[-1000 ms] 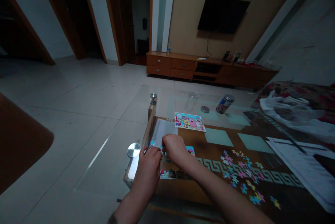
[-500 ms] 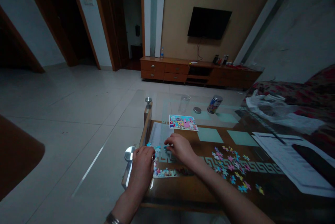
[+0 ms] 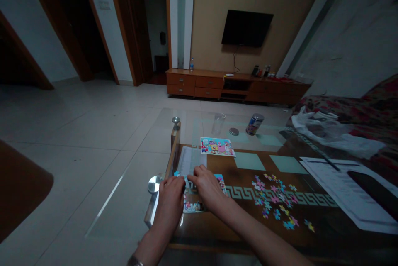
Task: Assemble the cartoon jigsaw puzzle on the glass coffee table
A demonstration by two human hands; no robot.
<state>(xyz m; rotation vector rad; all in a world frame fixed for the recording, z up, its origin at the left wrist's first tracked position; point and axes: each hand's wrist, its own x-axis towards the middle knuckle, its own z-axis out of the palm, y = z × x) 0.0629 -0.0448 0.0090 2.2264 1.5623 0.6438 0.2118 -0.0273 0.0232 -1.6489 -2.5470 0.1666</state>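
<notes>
A partly joined jigsaw puzzle [image 3: 193,207] lies on the glass table, largely covered by my hands. My left hand [image 3: 172,191] rests at its left side with curled fingers; what they hold, if anything, is hidden. My right hand [image 3: 207,185] reaches over the middle of the puzzle, thumb and fingertips pinched close to my left fingertips. A small bluish puzzle piece seems to be at those fingertips, mostly hidden. Loose puzzle pieces [image 3: 275,197] lie scattered to the right. Beyond the hands is a picture card [image 3: 217,146] with cartoon figures.
On the glass table [image 3: 139,162] stand a clear jar [image 3: 219,123] and a printed tin [image 3: 255,124], with a round lid [image 3: 234,131] between them. Papers [image 3: 348,195] with a dark flat object [image 3: 373,191] lie right. A metal table fitting [image 3: 154,184] sits beside my left hand.
My right hand has moved slightly left, its fingertips now close to those of my left hand. The puzzle's right part has come into view behind it. My left hand has barely moved.
</notes>
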